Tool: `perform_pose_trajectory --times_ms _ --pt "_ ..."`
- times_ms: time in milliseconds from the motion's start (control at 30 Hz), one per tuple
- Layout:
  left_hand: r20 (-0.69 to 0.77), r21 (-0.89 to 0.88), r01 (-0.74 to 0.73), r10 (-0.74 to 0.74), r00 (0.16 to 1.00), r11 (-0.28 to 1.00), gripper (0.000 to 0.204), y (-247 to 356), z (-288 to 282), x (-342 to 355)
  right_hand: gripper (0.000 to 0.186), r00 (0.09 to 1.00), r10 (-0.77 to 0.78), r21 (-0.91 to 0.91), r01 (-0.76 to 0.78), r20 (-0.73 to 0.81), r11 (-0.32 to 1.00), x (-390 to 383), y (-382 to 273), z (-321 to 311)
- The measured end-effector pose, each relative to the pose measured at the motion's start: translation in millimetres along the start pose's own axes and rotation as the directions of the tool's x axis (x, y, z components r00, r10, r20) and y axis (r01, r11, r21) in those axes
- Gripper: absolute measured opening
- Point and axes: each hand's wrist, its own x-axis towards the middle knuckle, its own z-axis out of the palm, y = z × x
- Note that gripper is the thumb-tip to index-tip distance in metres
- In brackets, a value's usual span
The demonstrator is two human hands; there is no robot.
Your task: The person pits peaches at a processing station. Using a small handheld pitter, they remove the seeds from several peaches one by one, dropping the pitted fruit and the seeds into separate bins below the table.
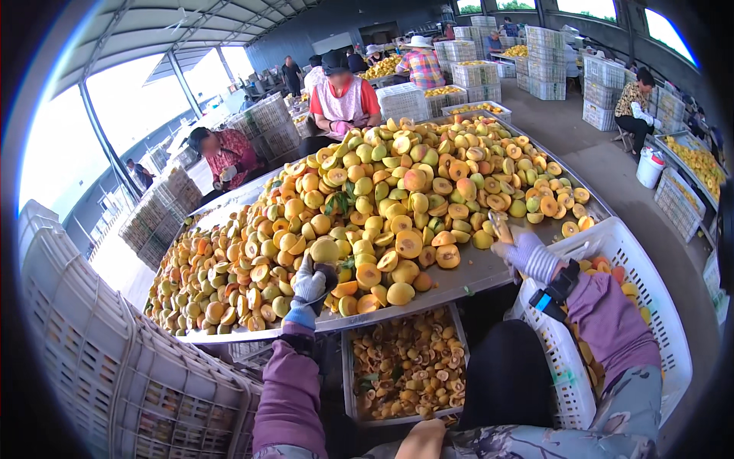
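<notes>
A large heap of yellow peaches (367,191), many cut in halves with stones showing, covers the metal table (489,275) before me. My left hand (310,284), in a pale grey glove with a dark patch, is closed on a peach (324,250) at the heap's near edge. Over the table's right side, my right hand (531,256), in a light purple glove, is closed around a small tan hand tool (500,228); its exact kind is hard to make out. Below that arm stands a white crate (638,268) holding peach halves.
Under the table edge, a crate (349,375) holds cut pieces and stones. Stacked white crates (84,329) stand close on my left. Across the table one co-worker (344,107) works at the heap, another (229,157) bends at the left. More workers and crate stacks (547,61) fill the hall.
</notes>
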Motion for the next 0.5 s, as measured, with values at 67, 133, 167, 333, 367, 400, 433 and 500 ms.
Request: perform_pose_trajectory --times_ms 67,133,167,333,367,400,433,500 --pt "0.044 -0.218 0.161 -0.155 0.987 0.963 0.037 19 42 -40 0.027 0.974 0.219 0.150 -0.208 -0.061 0.967 12 -40 -15" --pt "-0.012 -0.395 0.197 -0.219 0.976 0.898 0.032 6 55 -88 0.022 0.996 0.031 0.373 0.003 -0.085 0.928 17 -109 -8" --pt "0.074 -0.577 0.253 -0.259 0.963 0.777 0.034 -9 56 -111 0.023 0.993 -0.047 0.436 0.091 -0.111 0.895 16 -141 -2" --pt "0.164 -0.646 0.381 -0.367 0.916 0.662 0.038 -42 80 -201 0.025 0.961 -0.164 0.716 0.276 -0.223 0.641 -18 -173 85" --pt "0.146 -0.531 0.357 -0.332 0.932 0.769 0.040 -46 77 -213 0.023 0.982 -0.141 0.763 0.185 -0.123 0.619 -36 -159 108" --pt "0.151 -0.522 0.357 -0.328 0.933 0.775 0.040 -47 75 -221 0.022 0.992 -0.121 0.801 0.095 -0.028 0.591 -57 -145 132" --pt "0.068 -0.325 0.330 -0.326 0.943 0.886 0.037 -45 73 -228 0.021 0.996 -0.082 0.792 0.036 0.018 0.610 -77 -131 153" --pt "-0.019 -0.101 0.286 -0.289 0.957 0.953 0.034 -35 79 -242 0.019 0.986 0.060 0.789 -0.159 0.153 0.593 -112 -86 191"
